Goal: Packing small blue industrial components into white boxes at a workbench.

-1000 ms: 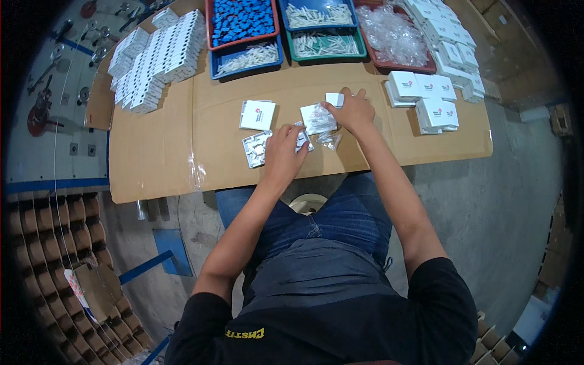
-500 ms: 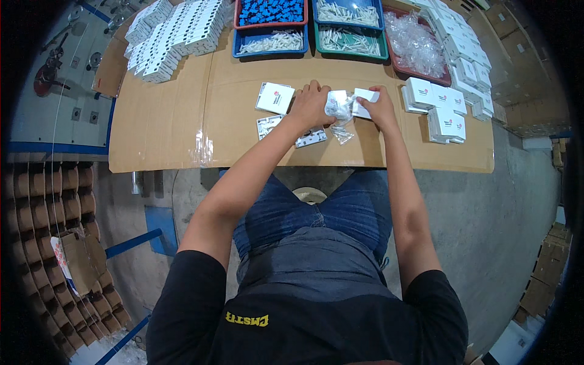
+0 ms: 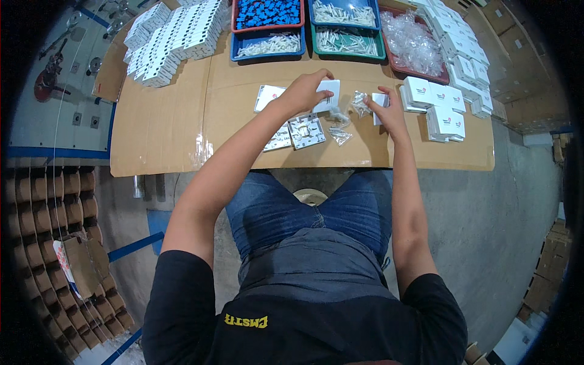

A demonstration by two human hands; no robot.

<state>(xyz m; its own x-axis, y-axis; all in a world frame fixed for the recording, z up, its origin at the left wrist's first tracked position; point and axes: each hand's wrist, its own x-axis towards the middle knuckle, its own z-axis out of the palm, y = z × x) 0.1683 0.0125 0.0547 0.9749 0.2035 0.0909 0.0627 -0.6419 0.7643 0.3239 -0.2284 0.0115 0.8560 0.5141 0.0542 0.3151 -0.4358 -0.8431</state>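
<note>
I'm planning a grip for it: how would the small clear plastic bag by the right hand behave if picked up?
The clear bag looks crinkled and thin, so probably floppy and light. Its glossy film may be slippery. The right hand is beside it.

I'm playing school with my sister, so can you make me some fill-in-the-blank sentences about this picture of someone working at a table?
1. The left hand holds up a flat ____ plate.
2. The right hand touches a small clear ____ bag.
3. The tray at the far edge with the red rim is full of ____ pieces.
4. The table top is covered in brown ____.

Missing words: white; plastic; blue; cardboard
</note>
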